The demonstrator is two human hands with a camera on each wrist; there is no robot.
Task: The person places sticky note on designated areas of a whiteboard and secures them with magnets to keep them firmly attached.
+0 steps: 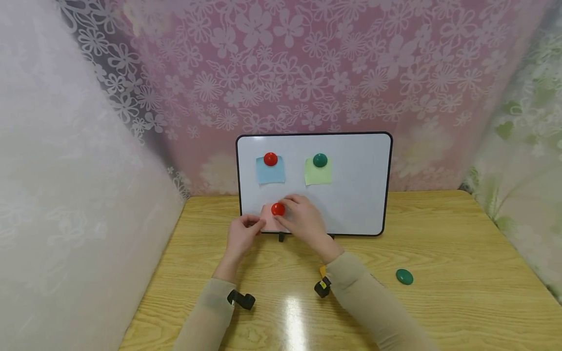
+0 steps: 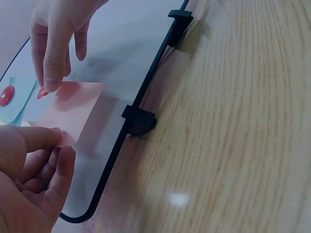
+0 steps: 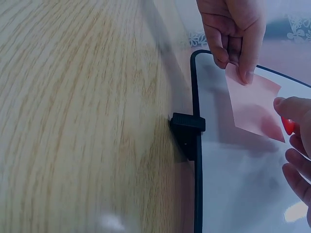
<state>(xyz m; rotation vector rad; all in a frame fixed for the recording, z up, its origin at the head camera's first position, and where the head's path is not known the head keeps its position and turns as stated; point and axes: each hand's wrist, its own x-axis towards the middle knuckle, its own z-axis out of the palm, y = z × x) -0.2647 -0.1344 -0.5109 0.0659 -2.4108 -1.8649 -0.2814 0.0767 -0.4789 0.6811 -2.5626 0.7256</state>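
Note:
In the head view a pink sticky note (image 1: 270, 223) lies against the lower left of a whiteboard (image 1: 355, 195). My left hand (image 1: 241, 236) pinches the note's left edge between thumb and finger. With thumb and fingertips my right hand (image 1: 306, 222) holds a round red magnet (image 1: 278, 209) at the note's upper part. The right wrist view shows the pink note (image 3: 255, 104) standing partly off the board, the red magnet (image 3: 287, 125) half hidden by the right hand (image 3: 299, 131). Above, a red magnet (image 1: 270, 159) sits on a blue note (image 1: 270, 173), and a green magnet (image 1: 320, 160) on a yellow-green note (image 1: 318, 176).
The board stands on the wooden table (image 1: 439, 234) on small black feet, one foot (image 1: 281, 237) showing below the pink note. A loose green magnet (image 1: 404, 277) lies on the table at the right. Something orange (image 1: 322, 271) shows partly behind the right sleeve. Patterned curtains surround the table.

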